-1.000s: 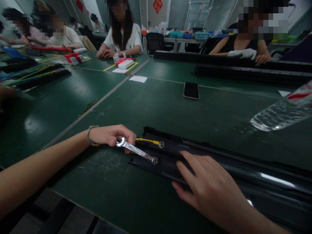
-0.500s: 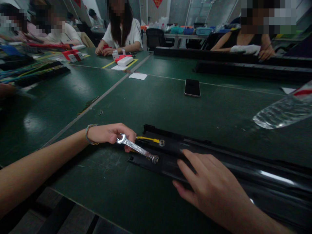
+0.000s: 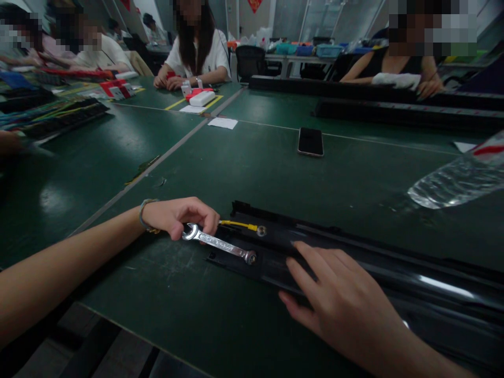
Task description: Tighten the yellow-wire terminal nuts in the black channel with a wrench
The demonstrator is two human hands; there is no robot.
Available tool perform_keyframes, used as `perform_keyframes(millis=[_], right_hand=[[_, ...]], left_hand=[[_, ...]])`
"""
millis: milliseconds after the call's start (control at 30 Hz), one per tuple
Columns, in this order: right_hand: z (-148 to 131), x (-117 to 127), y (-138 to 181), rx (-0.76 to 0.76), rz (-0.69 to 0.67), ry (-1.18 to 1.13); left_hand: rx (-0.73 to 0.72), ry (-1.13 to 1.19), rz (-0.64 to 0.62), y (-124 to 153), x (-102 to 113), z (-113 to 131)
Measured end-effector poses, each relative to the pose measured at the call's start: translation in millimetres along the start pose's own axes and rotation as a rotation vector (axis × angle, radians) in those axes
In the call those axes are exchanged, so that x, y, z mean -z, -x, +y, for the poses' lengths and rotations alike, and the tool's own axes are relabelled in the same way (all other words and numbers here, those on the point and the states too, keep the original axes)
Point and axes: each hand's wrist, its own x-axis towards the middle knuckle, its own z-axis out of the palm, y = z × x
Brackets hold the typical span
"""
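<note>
My left hand (image 3: 191,217) grips a silver combination wrench (image 3: 218,242) near its open end, between thumb and fingers. The wrench's ring end sits around a nut on the near strip of a long black plastic housing (image 3: 283,265). Behind it, a yellow wire (image 3: 238,224) with a ring lug reaches a second nut (image 3: 261,230) on the housing's far strip. My right hand (image 3: 334,286) lies across the housing to the right of the nuts, fingers spread and pressing on it. Nothing is held in that hand.
A phone (image 3: 311,142) and a plastic water bottle (image 3: 452,176) lie on the green table (image 3: 177,157) beyond the housing. More long black housings (image 3: 354,89) stand across the far side, near a co-worker's gloved hand (image 3: 397,81). Bundled wires (image 3: 66,118) lie at the left.
My left hand has swung the wrench's open end a little to the left and towards me, turning it about the near nut. My right hand has stayed in place.
</note>
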Motion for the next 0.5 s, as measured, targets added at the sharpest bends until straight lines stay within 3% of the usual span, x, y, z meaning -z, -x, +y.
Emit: perform_keyframes(millis=[500], right_hand=[[-0.3,0.2,0.7,-0.007,-0.020,0.014]], left_hand=[[-0.044,0.163,0.006,1.1,1.5,-8.1]])
